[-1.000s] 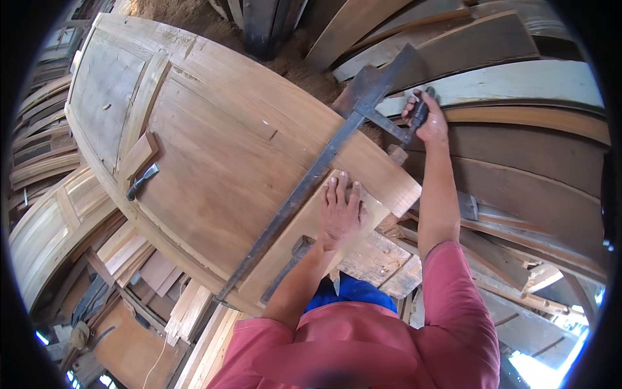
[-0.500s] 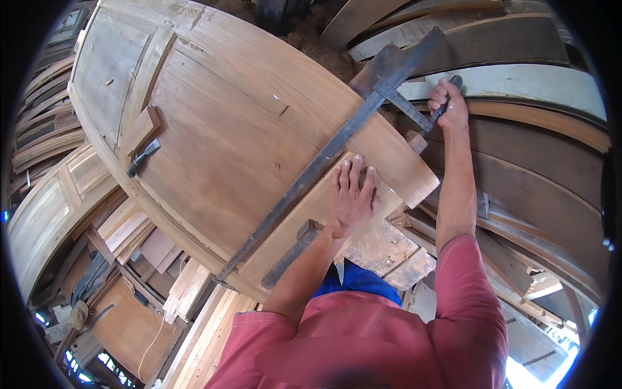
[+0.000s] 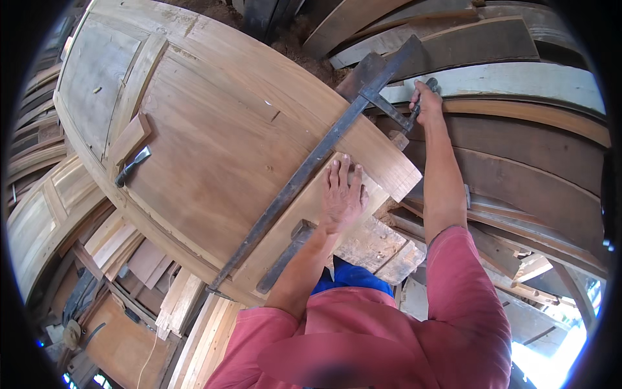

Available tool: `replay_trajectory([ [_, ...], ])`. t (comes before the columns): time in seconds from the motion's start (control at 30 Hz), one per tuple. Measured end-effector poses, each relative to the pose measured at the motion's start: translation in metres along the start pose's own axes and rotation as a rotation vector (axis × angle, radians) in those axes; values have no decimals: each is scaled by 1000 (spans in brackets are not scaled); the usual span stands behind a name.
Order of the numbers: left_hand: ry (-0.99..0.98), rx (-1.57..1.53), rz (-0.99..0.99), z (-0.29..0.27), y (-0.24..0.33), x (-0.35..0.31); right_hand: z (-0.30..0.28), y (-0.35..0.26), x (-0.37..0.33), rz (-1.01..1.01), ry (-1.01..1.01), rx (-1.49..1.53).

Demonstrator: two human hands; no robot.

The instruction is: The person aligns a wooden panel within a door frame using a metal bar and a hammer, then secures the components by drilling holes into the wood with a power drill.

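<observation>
My left hand (image 3: 343, 198) lies flat, fingers spread, on the bottom rail of a wooden door panel (image 3: 220, 129). My right hand (image 3: 427, 104) is wrapped round the dark screw handle of a long metal bar clamp (image 3: 295, 181). The clamp's bar runs diagonally across the door, from the near left edge to the far right edge. At its right jaw a small wood block (image 3: 398, 139) sits against the door's edge. Beside my left forearm, a hammer (image 3: 288, 256) rests on the rail, partly hidden by the arm.
A chisel (image 3: 133, 166) and a short wood offcut (image 3: 129, 139) lie on the door's left side. Long boards (image 3: 518, 155) are stacked at the right. Another panelled door (image 3: 55, 201) and several wood pieces (image 3: 113, 246) are at the left. A worn bench top (image 3: 382, 246) shows near me.
The whole view has shifted slightly, with door and clamp appearing further left. My right hand's grip on the handle has turned a little; my left hand stays on the rail.
</observation>
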State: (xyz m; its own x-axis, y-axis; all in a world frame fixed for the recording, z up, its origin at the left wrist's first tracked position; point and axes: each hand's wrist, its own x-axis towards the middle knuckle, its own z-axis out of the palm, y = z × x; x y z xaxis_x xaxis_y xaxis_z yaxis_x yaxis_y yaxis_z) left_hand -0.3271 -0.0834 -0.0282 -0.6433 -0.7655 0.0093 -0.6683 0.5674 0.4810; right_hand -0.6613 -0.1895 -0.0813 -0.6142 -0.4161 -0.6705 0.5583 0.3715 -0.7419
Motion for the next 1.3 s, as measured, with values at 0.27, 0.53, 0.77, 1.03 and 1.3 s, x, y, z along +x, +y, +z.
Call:
replay_trajectory([
  [0.27, -51, 27, -1, 7, -1, 3, -35, 32, 26, 167, -1021, 982],
  [0.53, -36, 38, 9, 8, -5, -2, -26, 23, 15, 111, -729, 731],
  [0.77, -29, 10, 16, 2, -2, -2, -15, 5, 0, 102, -292, 421],
  [1.03, -15, -12, 10, 3, -3, 1, -14, 4, 2, 46, -162, 202],
  [1.3, -48, 29, -14, 5, -3, 1, -20, 18, 7, 255, -750, 880],
])
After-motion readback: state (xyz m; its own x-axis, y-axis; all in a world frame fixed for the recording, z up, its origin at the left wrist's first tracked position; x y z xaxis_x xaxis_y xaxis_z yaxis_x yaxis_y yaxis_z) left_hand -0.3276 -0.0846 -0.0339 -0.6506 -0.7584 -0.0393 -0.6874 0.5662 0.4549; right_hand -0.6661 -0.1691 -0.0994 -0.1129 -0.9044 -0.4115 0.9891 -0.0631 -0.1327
